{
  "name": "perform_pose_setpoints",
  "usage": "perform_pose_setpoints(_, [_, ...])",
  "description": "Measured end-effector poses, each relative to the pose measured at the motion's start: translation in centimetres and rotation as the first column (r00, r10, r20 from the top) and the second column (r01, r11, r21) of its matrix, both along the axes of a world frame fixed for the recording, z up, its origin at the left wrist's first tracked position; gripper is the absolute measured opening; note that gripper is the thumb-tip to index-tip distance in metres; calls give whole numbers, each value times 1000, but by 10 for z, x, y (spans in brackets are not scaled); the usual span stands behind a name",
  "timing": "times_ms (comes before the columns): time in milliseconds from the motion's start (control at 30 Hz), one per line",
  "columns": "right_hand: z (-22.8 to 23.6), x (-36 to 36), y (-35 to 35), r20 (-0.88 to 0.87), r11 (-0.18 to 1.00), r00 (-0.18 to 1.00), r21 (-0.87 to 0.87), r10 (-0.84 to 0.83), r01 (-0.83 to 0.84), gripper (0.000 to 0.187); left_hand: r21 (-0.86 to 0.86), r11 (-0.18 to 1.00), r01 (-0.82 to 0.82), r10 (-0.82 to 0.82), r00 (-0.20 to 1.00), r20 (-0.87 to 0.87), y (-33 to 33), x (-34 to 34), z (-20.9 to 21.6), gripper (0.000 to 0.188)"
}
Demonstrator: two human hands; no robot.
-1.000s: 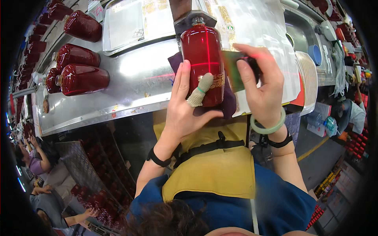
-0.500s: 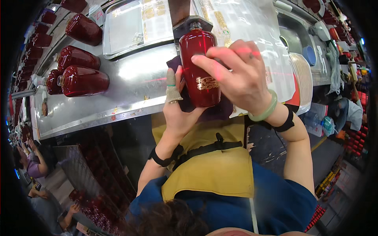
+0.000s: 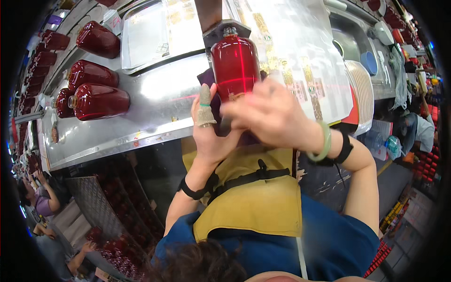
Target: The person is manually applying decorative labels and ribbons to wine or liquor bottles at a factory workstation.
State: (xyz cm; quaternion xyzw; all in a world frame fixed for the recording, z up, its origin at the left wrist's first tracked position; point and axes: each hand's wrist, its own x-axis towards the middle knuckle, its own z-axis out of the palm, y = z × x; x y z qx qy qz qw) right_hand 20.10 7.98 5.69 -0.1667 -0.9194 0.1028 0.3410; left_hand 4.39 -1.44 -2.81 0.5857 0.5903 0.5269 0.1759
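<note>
A dark red glass bottle (image 3: 236,61) lies with its clear neck against a metal stop, and red light lines cross its body. My left hand (image 3: 211,136) grips it around the lower left side and base; a fabric cot covers one finger. Over the lower part of the bottle is my right hand (image 3: 277,115), its fingers smeared by motion, so whether they pinch anything is unclear. It hides most of the gold decoration there. Dark purple cloth (image 3: 206,77) shows beneath the bottle.
Several red bottles (image 3: 101,101) lie on the metal table at the left. A shallow tray (image 3: 145,42) is behind them. Sheets with gold decals (image 3: 307,70) cover the right side, beside a stack of cream sheets (image 3: 361,91) and a sink (image 3: 354,40). Other people work at the lower left and far right.
My right hand has moved down along the bottle, from its middle to over the gold decoration near the base. My left hand stays at the bottle's lower left.
</note>
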Motion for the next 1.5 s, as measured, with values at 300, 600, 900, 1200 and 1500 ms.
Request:
perform_pose_setpoints(300, [5,7,2,36,998,998,-10,56,-56,24,-143,984,103,-102,995,10,-4,-9,-4,107])
perform_pose_setpoints(600, [-12,12,-3,-62,989,988,-21,145,-146,23,-137,985,105,-117,990,-81,2,-9,10,106])
perform_pose_setpoints(900, [-11,31,-9,17,948,957,131,290,-290,19,-134,982,136,-153,981,-120,7,-16,8,103])
perform_pose_setpoints(1200, [-18,41,-27,-36,972,975,90,221,-217,23,-209,961,183,-190,982,-12,7,-18,12,85])
perform_pose_setpoints(1500, [-35,56,-18,-118,993,986,-26,-119,117,28,202,972,118,3,857,-515,-11,-9,11,61])
